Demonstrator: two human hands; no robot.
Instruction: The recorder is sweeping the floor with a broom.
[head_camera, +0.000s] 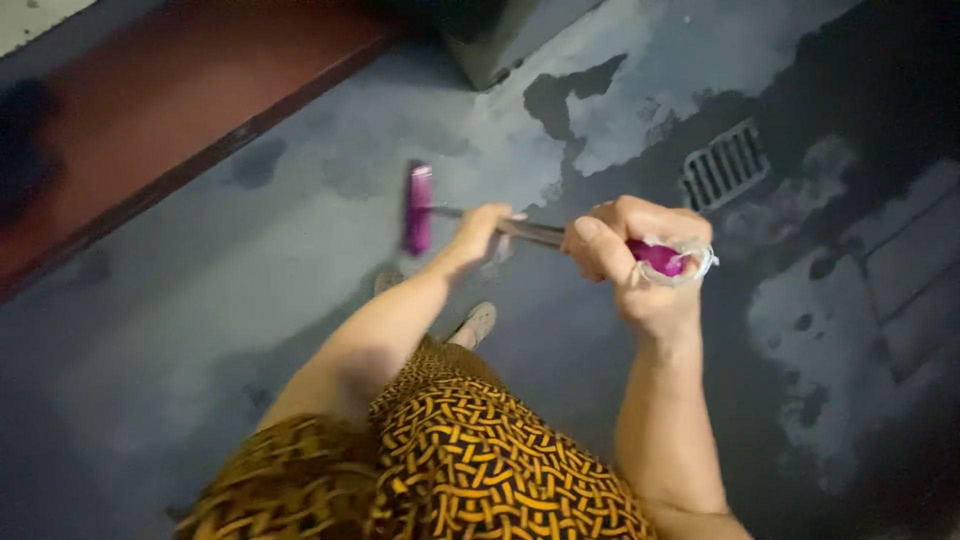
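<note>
Head view: one long-handled floor brush is held in both hands, out over a wet grey concrete floor (200, 330); its magenta brush head (418, 208) stands on the floor ahead of the person's feet, and its thin metal shaft (535, 233) runs back to a magenta grip end (658, 258) wrapped in clear plastic; the left hand (480, 235) is closed loosely round the shaft partway down, the right hand (630, 255) is clenched firmly over the top of the handle.

Handling, as a judgement: the tool looks light and stiff, the narrow shaft probably smooth and a little slippery when wet, so the padded grip end and a second hold lower down give the best control; the plastic wrap may slide under the palm.

Counted: one brush; two hands; one metal floor drain grate (724, 165) set in the floor to the right; two pale shoes (478, 322), only partly seen; one patterned orange-and-black garment (470, 460); several dark wet patches (575, 95), blurred.
</note>
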